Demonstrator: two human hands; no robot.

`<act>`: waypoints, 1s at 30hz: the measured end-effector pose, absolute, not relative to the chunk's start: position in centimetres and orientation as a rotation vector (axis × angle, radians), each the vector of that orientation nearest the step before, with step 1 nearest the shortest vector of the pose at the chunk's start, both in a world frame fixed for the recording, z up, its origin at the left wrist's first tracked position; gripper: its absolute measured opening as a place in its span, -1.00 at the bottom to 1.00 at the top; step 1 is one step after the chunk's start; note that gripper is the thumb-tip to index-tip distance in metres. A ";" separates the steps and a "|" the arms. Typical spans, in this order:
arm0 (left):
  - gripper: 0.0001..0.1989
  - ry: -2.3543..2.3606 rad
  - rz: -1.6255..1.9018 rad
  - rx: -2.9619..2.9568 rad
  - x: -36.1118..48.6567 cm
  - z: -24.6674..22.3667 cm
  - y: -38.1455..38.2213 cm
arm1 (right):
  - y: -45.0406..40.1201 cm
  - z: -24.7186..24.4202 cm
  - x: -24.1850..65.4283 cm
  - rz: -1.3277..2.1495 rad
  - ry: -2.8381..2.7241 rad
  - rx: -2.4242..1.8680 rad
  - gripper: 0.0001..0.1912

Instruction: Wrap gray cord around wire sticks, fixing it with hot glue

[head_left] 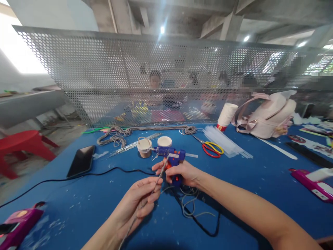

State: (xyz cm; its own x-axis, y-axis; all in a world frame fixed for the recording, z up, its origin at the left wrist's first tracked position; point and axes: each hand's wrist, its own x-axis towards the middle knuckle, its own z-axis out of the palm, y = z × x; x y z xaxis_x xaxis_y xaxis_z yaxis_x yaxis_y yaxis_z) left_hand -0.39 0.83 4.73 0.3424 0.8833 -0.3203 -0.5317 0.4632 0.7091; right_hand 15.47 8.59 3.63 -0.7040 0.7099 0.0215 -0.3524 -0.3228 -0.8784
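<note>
My left hand (142,199) pinches a grey twisted cord (155,183) between thumb and fingers. The cord's upper end reaches up in front of the blue glue gun (166,151), and its lower end trails toward me. Around the gun's handle my right hand (183,172) is closed, near the orange trigger. The nozzle points left, and a clear glue stick (191,156) sticks out behind. Close to the nozzle stand a small paper cup (144,148) with a cord handle and a second white-topped cup (164,141). Loose grey cord (189,207) lies below my right wrist.
Red-and-yellow scissors (212,150), clear glue sticks (225,142), stacked paper cups (227,115) and a pink bag (267,116) lie to the right. A phone (81,160), black cable (104,172) and bundled cord (114,136) are left. A perforated metal screen (104,73) stands behind.
</note>
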 end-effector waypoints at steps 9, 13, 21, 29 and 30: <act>-0.79 0.758 0.987 0.526 -0.4 4.7 1.0 | 7.6 3.0 14.9 1.972 -1.117 -0.569 -0.69; -0.78 0.774 0.981 0.510 -0.5 4.6 1.0 | 8.6 3.0 15.2 1.914 -1.225 -0.584 -0.76; -0.81 0.793 0.840 0.538 -0.7 4.4 1.1 | 12.3 5.6 16.2 1.872 -1.602 -0.540 -0.75; -0.84 0.997 0.931 0.627 -0.5 4.0 1.3 | 12.7 8.7 18.5 1.417 -2.209 -0.497 -0.87; -0.83 1.015 0.976 0.613 -0.5 4.1 1.2 | 12.2 8.7 18.8 1.357 -2.216 -0.504 -0.87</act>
State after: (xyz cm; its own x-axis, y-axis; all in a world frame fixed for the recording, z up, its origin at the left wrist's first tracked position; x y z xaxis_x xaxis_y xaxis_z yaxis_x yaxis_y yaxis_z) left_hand -0.50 1.23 4.08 0.1886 0.8898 -0.4156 -0.3803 0.4564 0.8044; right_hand 18.83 12.23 8.69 -0.8122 0.5430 0.2135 0.0567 0.4376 -0.8974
